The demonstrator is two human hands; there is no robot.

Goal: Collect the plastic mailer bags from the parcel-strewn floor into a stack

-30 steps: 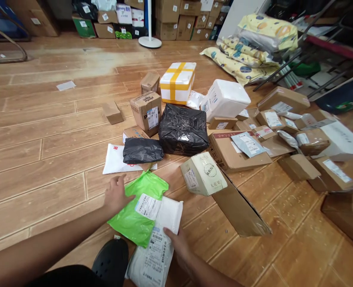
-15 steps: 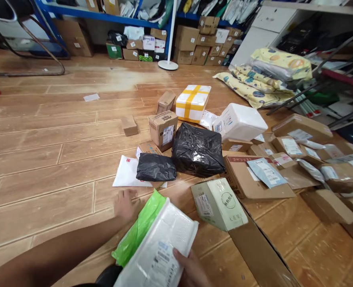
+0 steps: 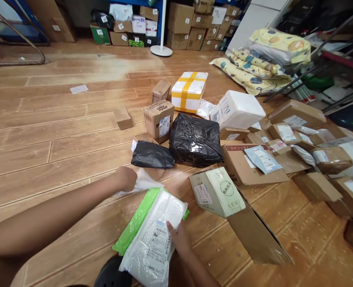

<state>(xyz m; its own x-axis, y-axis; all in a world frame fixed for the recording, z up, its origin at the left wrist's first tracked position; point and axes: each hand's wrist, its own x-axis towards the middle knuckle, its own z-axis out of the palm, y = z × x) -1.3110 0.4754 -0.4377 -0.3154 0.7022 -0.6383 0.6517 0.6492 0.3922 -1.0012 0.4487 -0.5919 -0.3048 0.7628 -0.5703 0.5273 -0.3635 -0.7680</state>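
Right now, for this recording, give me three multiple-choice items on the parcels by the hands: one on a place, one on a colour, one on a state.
1. Where does the white bubble-wrap mailer lie?
A. on the green plastic mailer
B. inside a carton
C. on the foam box

2. What colour is the tape on the white foam box?
A. red
B. yellow
C. blue

3. What is the left hand doing?
A. resting flat on bare floor
B. pulling a flat white envelope
C. lifting a black bag

Answers: 1 A, the green plastic mailer shows beneath it, right hand on top. 2 B, a yellow cross. 3 B, fingers closed on the flat white envelope.
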